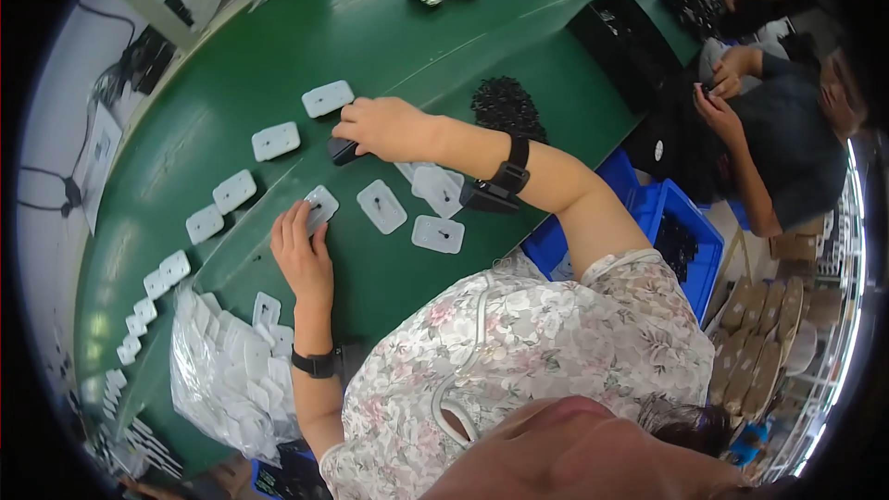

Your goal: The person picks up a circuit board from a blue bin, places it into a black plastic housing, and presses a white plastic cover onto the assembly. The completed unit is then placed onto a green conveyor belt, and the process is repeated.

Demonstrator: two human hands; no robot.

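My right hand [387,125] is closed over a black block-shaped thing [343,152] on the green table, its fingers bent across the top. To the left, my left hand [301,250] grips the near edge of a small translucent white plastic tray [321,204] with a dark part in its middle. Similar shallow trays lie between my arms: one upright oblong tray [381,206], another tray [437,234] closer to me, and some overlapping ones [439,190] beneath my right forearm. A dark object [489,197] lies beside those, partly hidden by the wrist strap.
White oblong cases [276,141] form a curving row along the left. A clear bag [231,370] of white trays lies near left. Small black parts [507,106] are heaped beyond my right arm. A black box [625,46], blue bins [685,231] and a co-worker [769,130] are right.
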